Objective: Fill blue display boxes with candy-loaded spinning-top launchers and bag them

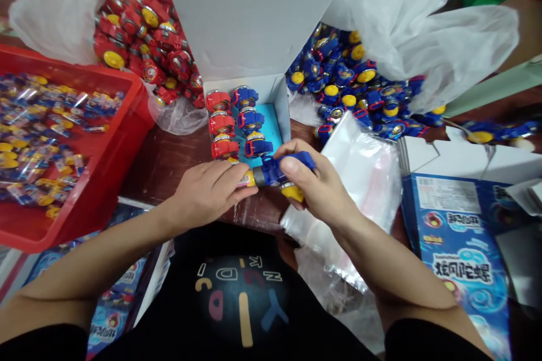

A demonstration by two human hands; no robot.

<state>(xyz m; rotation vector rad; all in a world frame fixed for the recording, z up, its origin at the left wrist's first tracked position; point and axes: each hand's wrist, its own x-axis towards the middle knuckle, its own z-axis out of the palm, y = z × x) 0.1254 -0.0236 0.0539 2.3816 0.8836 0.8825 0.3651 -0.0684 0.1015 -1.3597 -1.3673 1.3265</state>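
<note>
My right hand [317,183] is wrapped round a blue toy top launcher [273,172] with a yellow round part underneath. My left hand [212,187] closes on a small yellow-and-pink labelled tube [246,179], which meets the grey end of the blue toy; the tube's far part is hidden by my fingers. Just beyond both hands stands an open white box [283,102] with a light-blue bottom. Inside it, red toys [221,123] form a column on the left, and blue toys [250,119] form another beside them.
Loose red toys [148,39] lie in plastic at the back left, loose blue toys [339,73] at the back right. A red bin [139,107] of small tubes is at left. Clear plastic bags [351,180] and a printed blue carton [461,254] lie right.
</note>
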